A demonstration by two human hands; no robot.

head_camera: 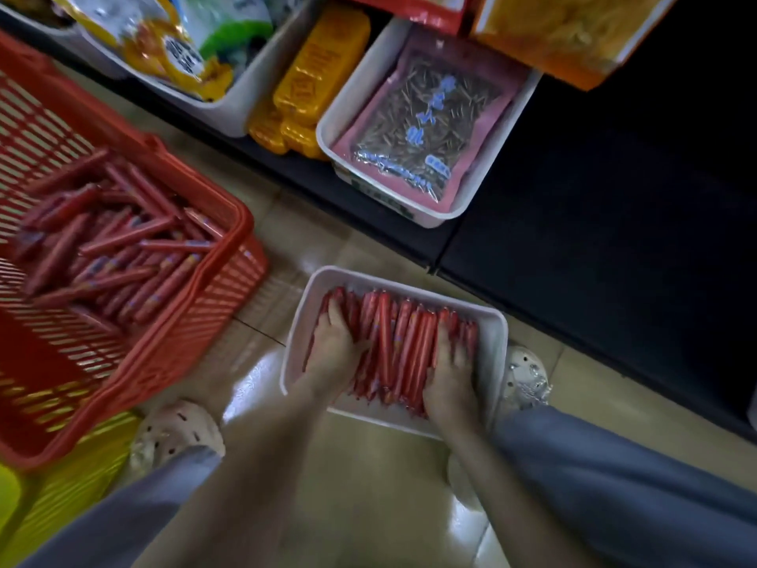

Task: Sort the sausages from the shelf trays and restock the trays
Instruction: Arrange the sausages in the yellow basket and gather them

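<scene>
A white tray sits on the tiled floor between my feet, packed with red-wrapped sausages lying side by side. My left hand rests flat on the sausages at the tray's left side, fingers straight. On the right side my right hand presses down on them in the same way. A red plastic basket at the left holds several more loose red sausages in a jumbled pile.
A dark low shelf runs across the back and right. On it stand a white tray with a pink seed packet, yellow packs and another white tray of snack bags. A yellow basket sits under the red one.
</scene>
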